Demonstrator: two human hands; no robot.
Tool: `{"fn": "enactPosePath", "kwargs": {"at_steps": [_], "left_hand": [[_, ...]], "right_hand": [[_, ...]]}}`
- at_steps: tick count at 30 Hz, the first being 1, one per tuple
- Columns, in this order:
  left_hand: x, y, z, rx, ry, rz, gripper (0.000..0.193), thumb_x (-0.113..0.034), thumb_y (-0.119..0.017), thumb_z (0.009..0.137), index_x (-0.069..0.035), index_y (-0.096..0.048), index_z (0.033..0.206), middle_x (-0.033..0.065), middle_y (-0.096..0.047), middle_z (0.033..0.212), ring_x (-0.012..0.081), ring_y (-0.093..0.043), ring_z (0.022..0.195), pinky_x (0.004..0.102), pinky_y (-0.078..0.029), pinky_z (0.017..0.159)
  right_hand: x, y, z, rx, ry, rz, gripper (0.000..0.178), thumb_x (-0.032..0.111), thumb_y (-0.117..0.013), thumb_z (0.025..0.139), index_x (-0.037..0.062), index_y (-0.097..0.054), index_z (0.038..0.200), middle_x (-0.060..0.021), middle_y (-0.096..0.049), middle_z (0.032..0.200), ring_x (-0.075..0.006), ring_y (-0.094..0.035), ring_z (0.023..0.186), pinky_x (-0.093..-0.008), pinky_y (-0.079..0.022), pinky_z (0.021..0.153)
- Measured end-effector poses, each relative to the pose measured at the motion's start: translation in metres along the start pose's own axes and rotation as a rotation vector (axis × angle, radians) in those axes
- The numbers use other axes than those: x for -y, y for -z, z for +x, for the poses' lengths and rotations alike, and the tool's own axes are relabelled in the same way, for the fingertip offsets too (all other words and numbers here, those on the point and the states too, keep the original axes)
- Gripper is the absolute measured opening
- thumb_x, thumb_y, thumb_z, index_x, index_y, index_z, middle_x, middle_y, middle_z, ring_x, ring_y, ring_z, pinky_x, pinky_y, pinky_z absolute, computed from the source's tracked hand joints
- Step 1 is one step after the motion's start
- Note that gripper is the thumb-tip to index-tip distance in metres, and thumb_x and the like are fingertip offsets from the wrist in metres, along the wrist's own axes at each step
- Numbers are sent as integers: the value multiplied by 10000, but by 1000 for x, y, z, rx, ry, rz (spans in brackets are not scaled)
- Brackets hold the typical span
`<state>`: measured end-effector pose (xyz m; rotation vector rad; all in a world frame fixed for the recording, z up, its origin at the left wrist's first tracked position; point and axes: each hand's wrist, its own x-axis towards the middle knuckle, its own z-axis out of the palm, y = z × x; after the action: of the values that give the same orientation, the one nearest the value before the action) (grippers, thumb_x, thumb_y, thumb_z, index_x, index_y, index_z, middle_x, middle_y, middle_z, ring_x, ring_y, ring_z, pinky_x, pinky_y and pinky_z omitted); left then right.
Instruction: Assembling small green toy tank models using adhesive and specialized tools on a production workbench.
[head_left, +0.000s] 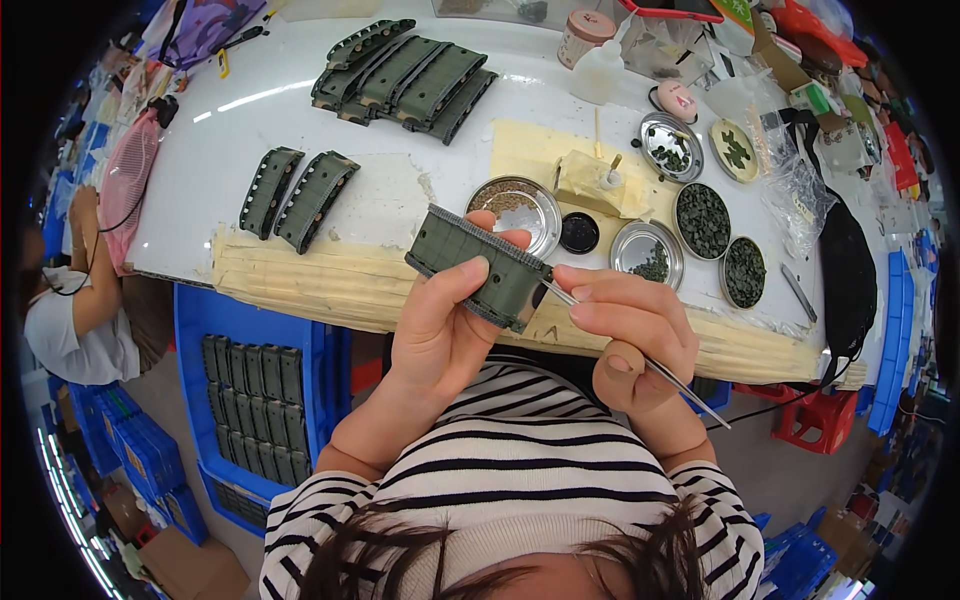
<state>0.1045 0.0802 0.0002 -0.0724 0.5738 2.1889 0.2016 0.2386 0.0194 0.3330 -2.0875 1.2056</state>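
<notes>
Over the table's front edge, my left hand [437, 315] grips a curved dark green plastic part [455, 243] with a ridged rim, thumb on its face and fingers behind. My right hand [640, 315] pinches metal tweezers [680, 388], a bandage-like wrap on one finger. The tweezer tips touch or nearly touch the right end of the part; whether they hold a small piece there I cannot tell. Two similar curved parts [318, 200] lie to the left on the table, and a group of them [410, 80] sits farther back.
Round tins of small dark green pieces [703, 222] stand at the right, near a dish of brown grains [515, 205] and a small black dish [579, 233]. A white squeeze bottle [600, 75] is behind. Blue crates [190, 345] holding green parts stand lower left; another person [80, 315] sits at far left.
</notes>
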Motion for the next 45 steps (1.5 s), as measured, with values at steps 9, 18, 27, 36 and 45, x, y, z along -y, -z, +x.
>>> {"fn": "enactPosePath", "kwargs": {"at_steps": [9, 18, 27, 36, 45], "left_hand": [[1, 1, -1, 28, 11, -24, 399, -84, -498, 921, -76, -404, 1308, 168, -543, 1248, 223, -582, 1102, 369, -515, 924], [6, 1, 0, 28, 12, -81, 383, -82, -484, 930, -83, -400, 1303, 163, -537, 1256, 211, -573, 1119, 360, -507, 948], [8, 0, -2, 18, -4, -85, 380, -81, -483, 931, -80, -399, 1302, 158, -535, 1260, 202, -569, 1122, 352, -499, 957], [7, 0, -2, 50, 29, -108, 384, -86, -479, 931, -80, -402, 1307, 159, -542, 1254, 213, -586, 1103, 351, -521, 918], [2, -1, -1, 52, 57, -121, 386, -84, -467, 931, -74, -406, 1312, 165, -557, 1234, 228, -596, 1093, 359, -538, 898]], "right_hand": [[2, -2, -3, -35, -13, -13, 163, 66, -580, 889, -34, -625, 1009, -198, -644, 1009, -306, -668, 940, -325, -552, 760], [-2, -11, -7, -122, 36, -76, 157, 79, -550, 917, -43, -615, 992, -201, -647, 983, -300, -676, 911, -307, -556, 737], [-5, -17, -9, -175, 47, -80, 194, 122, -511, 954, -42, -610, 979, -196, -646, 979, -296, -678, 904, -305, -562, 736], [-8, -13, -12, -143, 69, 26, 278, 211, -535, 958, -47, -595, 1041, -194, -617, 994, -341, -667, 946, -350, -565, 760], [-8, -7, -13, -52, 82, 45, 357, 259, -582, 925, -43, -583, 1115, -191, -597, 1062, -355, -636, 1019, -365, -547, 805]]}}
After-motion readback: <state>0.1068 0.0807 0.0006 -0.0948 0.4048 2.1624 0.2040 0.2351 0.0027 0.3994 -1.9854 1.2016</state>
